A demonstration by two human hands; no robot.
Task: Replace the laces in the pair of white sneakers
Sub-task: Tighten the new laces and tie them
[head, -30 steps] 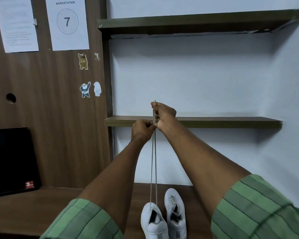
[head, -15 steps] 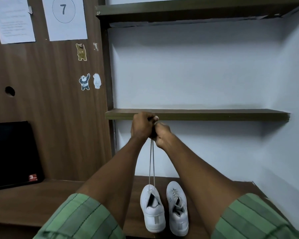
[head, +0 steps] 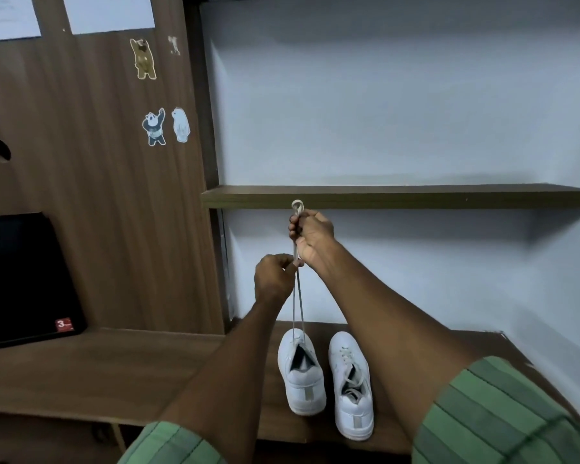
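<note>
Head view: both hands are raised at the centre of the frame, in front of the pale wall and just under the dark shelf [head: 416, 196]. The right hand [head: 312, 234] is the higher one; its fingers are curled tight round the lace [head: 298, 296], with a small loop of lace poking out above the fist. The left hand [head: 275, 277] sits lower and slightly left, pinching the same lace just below the right.

From the left hand two strands run almost straight down, close together, to the front eyelets of the left sneaker [head: 302, 373], which stands on the brown desk [head: 81, 370] at lower centre, toe away from the camera. The right sneaker [head: 350, 385] stands just beside it, still laced. So the lace's long axis is vertical, the shoe lies directly below the hands, and the left hand is nearer to it. Judging by this, the lace looks nearly drawn out of the left shoe.
</note>
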